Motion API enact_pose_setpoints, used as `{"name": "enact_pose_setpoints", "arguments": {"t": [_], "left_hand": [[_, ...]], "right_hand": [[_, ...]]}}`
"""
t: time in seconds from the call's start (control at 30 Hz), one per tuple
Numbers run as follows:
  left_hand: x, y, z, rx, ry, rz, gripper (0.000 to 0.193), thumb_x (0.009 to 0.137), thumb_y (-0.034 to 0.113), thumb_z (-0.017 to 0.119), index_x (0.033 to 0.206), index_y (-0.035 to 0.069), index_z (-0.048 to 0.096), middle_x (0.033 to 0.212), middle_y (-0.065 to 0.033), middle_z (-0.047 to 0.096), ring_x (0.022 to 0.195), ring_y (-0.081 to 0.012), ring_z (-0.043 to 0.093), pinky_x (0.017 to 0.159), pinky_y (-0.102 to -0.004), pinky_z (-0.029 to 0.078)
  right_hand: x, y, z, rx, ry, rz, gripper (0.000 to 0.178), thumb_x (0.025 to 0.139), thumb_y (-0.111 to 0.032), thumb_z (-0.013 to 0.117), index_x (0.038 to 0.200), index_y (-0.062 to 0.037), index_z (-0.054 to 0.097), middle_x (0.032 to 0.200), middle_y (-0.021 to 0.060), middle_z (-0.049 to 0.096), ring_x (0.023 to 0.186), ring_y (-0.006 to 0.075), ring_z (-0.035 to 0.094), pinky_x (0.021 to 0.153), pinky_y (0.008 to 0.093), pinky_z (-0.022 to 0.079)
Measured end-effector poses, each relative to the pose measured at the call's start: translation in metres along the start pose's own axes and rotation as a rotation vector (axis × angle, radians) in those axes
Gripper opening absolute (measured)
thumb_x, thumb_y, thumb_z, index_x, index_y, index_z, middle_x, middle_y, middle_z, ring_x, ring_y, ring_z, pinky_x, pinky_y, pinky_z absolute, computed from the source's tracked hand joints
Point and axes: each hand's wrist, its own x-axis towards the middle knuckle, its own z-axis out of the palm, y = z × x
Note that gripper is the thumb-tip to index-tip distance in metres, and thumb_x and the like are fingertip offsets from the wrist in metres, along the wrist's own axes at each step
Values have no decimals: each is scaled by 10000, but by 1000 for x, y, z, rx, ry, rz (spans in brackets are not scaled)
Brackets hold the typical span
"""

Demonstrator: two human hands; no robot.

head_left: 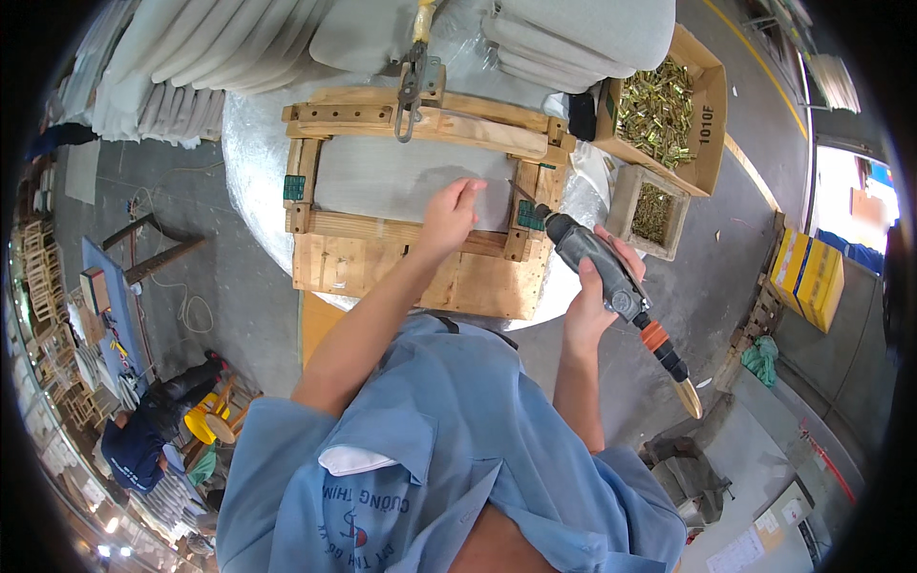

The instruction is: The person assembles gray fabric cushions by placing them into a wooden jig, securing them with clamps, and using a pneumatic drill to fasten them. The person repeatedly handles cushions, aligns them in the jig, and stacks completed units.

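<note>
My right hand (586, 313) grips a dark grey power screwdriver (594, 262) with an orange ring and a hose at its rear. Its long thin bit points up and left, over the right side of a wooden frame jig (411, 225). Inside the jig lies a flat light grey panel (382, 177). Above this panel, left of the bit, is my left hand (449, 216), its fingers curled and pinched together; whatever they hold is hidden. Dark green pieces (294, 187) sit on the jig's side bars. At the jig's far bar stands a metal toggle clamp (411, 94).
Right of the jig are a cardboard box (709, 143) of brass-coloured metal fittings and a small wooden box (626, 205) of screws. Stacked grey padded panels (210, 48) line the far side. A yellow carton (807, 277) sits at right. Another person (138, 449) works at lower left.
</note>
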Motion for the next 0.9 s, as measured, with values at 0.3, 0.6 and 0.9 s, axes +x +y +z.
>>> {"name": "enact_pose_setpoints", "arguments": {"t": [0.3,0.6,0.9], "left_hand": [[19,-24,3,-392,-166,-48,251,1115,177,586,1288,40,705,822,-21,675,745,-122,662,685,-296,561],[-61,-64,-84,-774,18,-232,236,1064,263,693,1106,33,725,720,-13,615,695,-184,669,665,-338,557],[-105,-70,-59,-693,16,-222,482,1129,506,550,1197,50,690,748,-16,657,657,-148,655,576,-295,526]], "right_hand": [[2,17,-12,34,37,58,547,952,-78,680,1456,-48,470,1393,297,633,1279,372,670,1070,504,600],[-37,1,-27,365,138,417,576,973,-163,659,1499,-97,436,1418,281,609,1193,378,711,892,510,688],[-84,-1,-37,534,190,653,533,1000,-244,606,1508,-202,449,1407,217,645,1168,361,727,855,492,685]]}}
